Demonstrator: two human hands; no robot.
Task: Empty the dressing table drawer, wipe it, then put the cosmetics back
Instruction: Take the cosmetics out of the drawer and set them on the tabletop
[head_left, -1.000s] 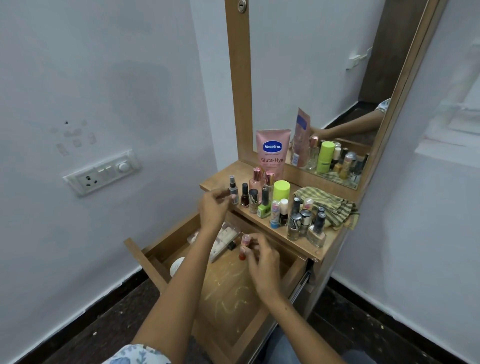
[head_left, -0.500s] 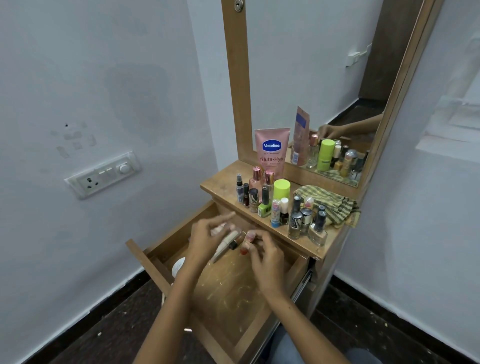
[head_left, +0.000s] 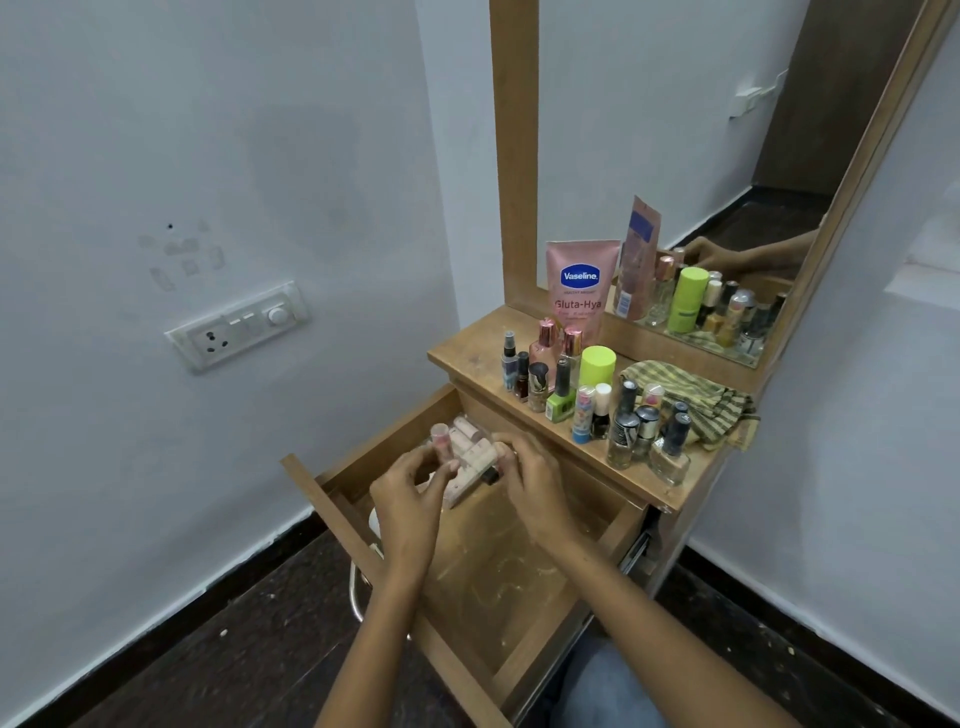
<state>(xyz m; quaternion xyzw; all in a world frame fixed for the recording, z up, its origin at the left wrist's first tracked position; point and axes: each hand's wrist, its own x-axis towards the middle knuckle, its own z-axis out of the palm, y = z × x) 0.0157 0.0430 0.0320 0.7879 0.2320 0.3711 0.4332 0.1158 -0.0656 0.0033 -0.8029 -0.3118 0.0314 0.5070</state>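
Note:
The wooden drawer (head_left: 332, 499) of the dressing table is pulled out, its floor dusty and scratched. Over its back part both hands grip a clear case of pink lipsticks (head_left: 467, 457): my left hand (head_left: 410, 493) on its left side, my right hand (head_left: 530, 478) on its right end. A small pink tube (head_left: 440, 439) stands against my left fingers. On the tabletop (head_left: 467, 353) stand several nail polish and perfume bottles (head_left: 623, 431), a lime-capped container (head_left: 597, 366) and a pink Vaseline tube (head_left: 582, 286). A striped green cloth (head_left: 696, 395) lies at the right.
A mirror (head_left: 675, 156) in a wooden frame rises behind the tabletop. A switchboard (head_left: 239, 327) is on the left wall. A white round object (head_left: 374, 519) shows at the drawer's left edge. A metal handle (head_left: 356, 592) hangs off the drawer front. The floor is dark.
My left hand came down from the bottles on the tabletop into the drawer. Both hands have closed on the lipstick case and lifted it slightly at the drawer's back.

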